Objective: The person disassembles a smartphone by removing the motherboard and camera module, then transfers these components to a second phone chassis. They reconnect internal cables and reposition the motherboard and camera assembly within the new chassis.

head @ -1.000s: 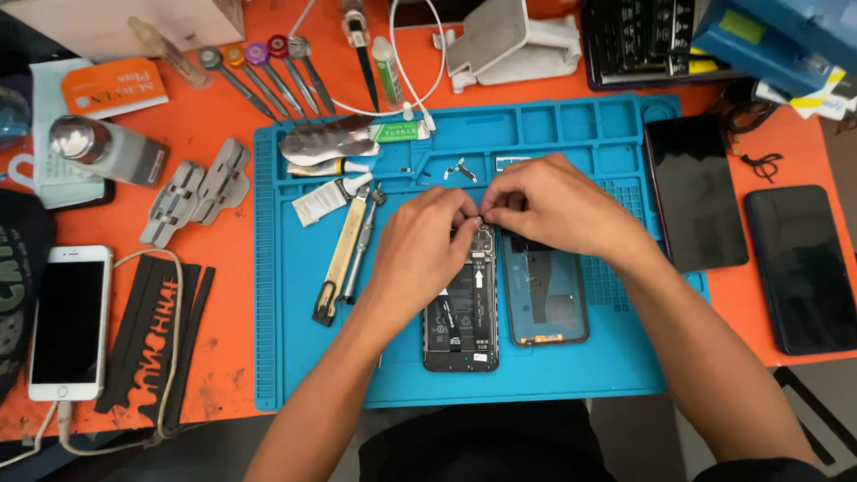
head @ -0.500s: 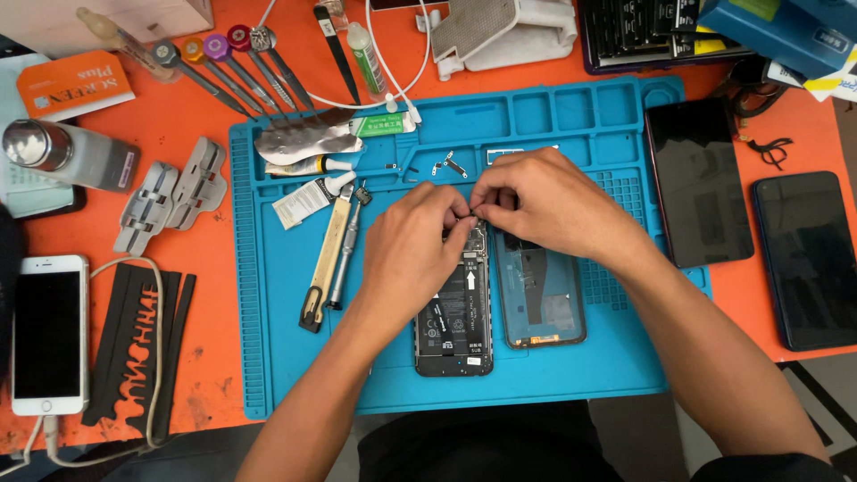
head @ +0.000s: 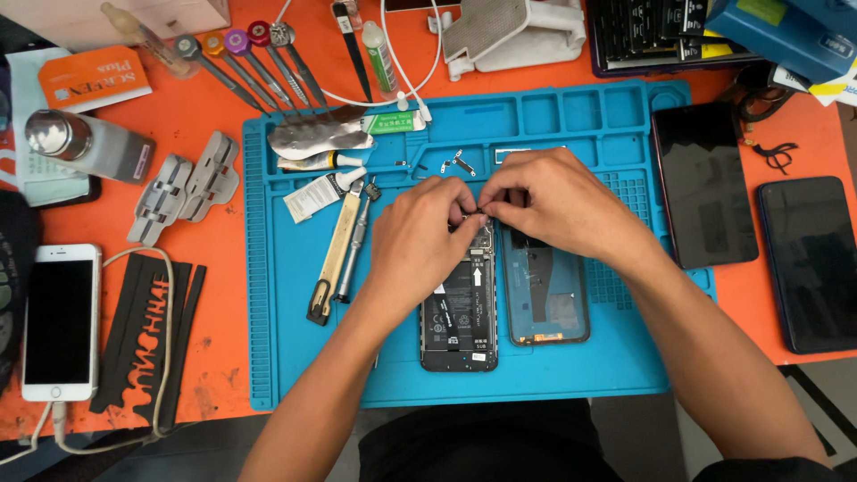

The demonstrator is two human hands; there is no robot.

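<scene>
Opened phone (head: 460, 312) lies mid blue mat (head: 268, 268), long axis running toward person. Left hand (head: 420, 236) and right hand (head: 553, 201) meet at its far end, fingertips pinched together on small part there; part too small to identify. Detached back cover (head: 546, 299) just right of phone.

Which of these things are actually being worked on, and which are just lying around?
In use: left hand and right hand, both at the top of the opened phone; back cover beside it; blue mat underneath.

Lying about: white phone, two dark phones, screwdrivers, glue tube, knife.
</scene>
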